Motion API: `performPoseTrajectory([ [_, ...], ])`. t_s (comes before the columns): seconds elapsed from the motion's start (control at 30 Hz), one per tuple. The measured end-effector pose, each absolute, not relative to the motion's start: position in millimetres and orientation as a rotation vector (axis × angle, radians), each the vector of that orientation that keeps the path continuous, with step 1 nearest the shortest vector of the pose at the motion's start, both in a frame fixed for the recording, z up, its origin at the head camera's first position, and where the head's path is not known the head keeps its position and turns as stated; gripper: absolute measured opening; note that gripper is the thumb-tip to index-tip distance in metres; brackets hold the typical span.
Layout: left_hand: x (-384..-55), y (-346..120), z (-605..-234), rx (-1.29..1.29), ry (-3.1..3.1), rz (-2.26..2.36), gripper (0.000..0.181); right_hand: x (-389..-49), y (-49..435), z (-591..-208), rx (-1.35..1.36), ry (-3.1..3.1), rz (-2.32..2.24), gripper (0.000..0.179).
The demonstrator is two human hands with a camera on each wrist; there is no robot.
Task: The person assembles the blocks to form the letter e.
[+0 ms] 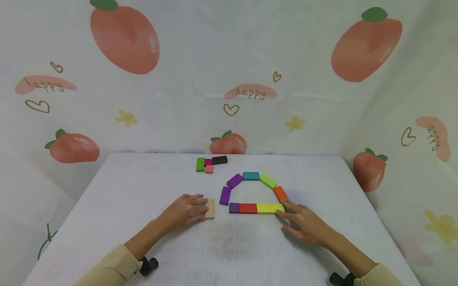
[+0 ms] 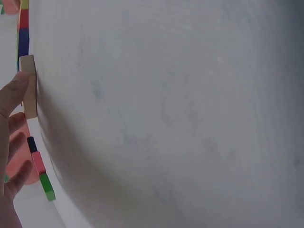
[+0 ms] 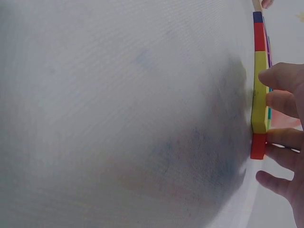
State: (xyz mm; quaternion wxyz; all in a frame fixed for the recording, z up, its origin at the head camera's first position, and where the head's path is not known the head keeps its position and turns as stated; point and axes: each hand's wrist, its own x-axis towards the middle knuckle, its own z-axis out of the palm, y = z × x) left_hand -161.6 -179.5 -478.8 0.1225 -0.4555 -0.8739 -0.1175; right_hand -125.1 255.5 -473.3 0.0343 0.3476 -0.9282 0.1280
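On the white table (image 1: 179, 254), my left hand (image 1: 187, 210) pinches a plain wooden block (image 1: 210, 209). The left wrist view shows the thumb against that block (image 2: 30, 95) and the other fingers spread. My right hand (image 1: 304, 224) reaches over the right corner of a block outline. Its fairly straight fingertips touch the yellow block (image 1: 270, 208) and the lower end of the orange block (image 1: 280, 193). Left of the yellow block, the red block (image 1: 247, 208) and small dark purple block (image 1: 234, 208) continue the straight row.
Two purple blocks (image 1: 225, 196), a teal block (image 1: 251, 176) and a lime block (image 1: 268, 181) form the arch. Farther back lie a green block (image 1: 200, 165), a black block (image 1: 220, 160), a magenta block (image 1: 208, 162) and a pink block (image 1: 209, 169). A fruit-print curtain (image 1: 193, 79) hangs behind.
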Motion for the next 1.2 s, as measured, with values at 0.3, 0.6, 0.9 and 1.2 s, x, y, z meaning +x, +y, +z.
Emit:
performPoseTrajectory([
  [0.3, -155, -172, -479, -1.335, -2.558, -0.377, 0.029, -124, 254, -471, 1.055, -2.9, 0.398, 0.045],
  [0.6, -149, -164, -480, -1.329, -2.544, -0.399, 0.029, -125, 254, -471, 1.06, -2.902, 0.381, 0.045],
  [0.9, -149, -155, -484, -1.355, -2.52, -0.384, 0.029, -125, 254, -470, 1.045, -2.917, 0.383, 0.045],
  [1.2, -149, -149, -485, -1.386, -2.478, -0.372, 0.028, -125, 254, -472, 1.044, -2.918, 0.381, 0.045],
])
